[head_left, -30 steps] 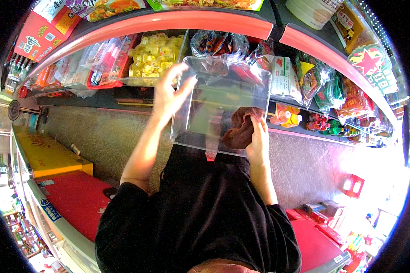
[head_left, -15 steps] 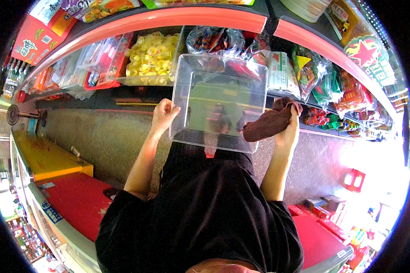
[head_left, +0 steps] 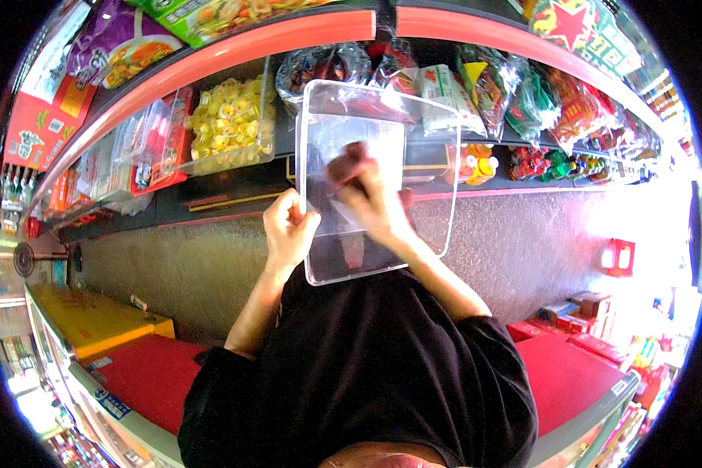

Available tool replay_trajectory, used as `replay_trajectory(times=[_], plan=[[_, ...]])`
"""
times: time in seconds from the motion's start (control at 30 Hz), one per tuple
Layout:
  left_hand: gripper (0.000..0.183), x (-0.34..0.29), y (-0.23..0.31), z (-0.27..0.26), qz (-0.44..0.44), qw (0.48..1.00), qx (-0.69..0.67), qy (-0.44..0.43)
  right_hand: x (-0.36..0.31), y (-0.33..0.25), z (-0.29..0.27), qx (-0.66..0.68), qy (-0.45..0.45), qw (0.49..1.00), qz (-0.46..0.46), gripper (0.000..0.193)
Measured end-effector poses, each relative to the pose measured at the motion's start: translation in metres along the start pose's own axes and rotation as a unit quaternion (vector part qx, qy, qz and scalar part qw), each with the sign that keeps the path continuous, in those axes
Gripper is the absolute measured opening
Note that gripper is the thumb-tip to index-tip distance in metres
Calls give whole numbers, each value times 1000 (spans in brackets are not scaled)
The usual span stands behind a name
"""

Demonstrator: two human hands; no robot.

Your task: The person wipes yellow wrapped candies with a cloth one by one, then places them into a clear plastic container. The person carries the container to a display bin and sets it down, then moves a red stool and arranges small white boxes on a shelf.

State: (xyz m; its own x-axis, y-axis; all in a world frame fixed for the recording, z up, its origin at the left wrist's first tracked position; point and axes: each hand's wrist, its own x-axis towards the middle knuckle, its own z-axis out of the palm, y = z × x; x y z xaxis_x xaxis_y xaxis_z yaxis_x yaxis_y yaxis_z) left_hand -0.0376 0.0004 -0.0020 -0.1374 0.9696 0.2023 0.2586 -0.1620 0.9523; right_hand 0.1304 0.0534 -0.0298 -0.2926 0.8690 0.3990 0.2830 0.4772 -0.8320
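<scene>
A clear plastic box, with its open side toward me, is held up in front of my body. My left hand grips its left rim, fingers curled over the edge. Inside the box, my right hand has a dark brown cloth bunched under its fingers, against or close to the bottom. The cloth and fingertips are smeared by motion, and part of the cloth hangs by the wrist.
Beyond the box runs a shelf with a pink-red edge strip. A bin of small yellow cups and bagged goods stand on it. A red-topped counter and a yellow box lie to the left.
My right hand has moved left with the brown cloth, from beside the box's right edge into the box. The box has turned and tilted slightly; my left hand still grips its left rim.
</scene>
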Motion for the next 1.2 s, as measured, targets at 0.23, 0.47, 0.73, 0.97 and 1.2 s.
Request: replay_trajectory(times=[0.23, 0.47, 0.73, 0.97, 1.2], plan=[[28, -14, 27, 1, 35, 996, -10, -77, -40, 27, 55, -195, -77, 958, -197, 29], [30, -22, 45, 7, 30, 992, 26, -116, 32, 47, -18, -364, 132, 913, -129, 23], [19, -52, 51, -1, 113, 990, 29, -83, -36, 90, -63, -494, 133, 856, 66, 32], [24, -50, 61, 11, 188, 980, 33, -62, -120, 64, 3, -461, -13, 886, 41, 54], [23, -63, 40, -13, 49, 998, 11, 38, -81, 31, 31, 48, -314, 939, 130, 27]])
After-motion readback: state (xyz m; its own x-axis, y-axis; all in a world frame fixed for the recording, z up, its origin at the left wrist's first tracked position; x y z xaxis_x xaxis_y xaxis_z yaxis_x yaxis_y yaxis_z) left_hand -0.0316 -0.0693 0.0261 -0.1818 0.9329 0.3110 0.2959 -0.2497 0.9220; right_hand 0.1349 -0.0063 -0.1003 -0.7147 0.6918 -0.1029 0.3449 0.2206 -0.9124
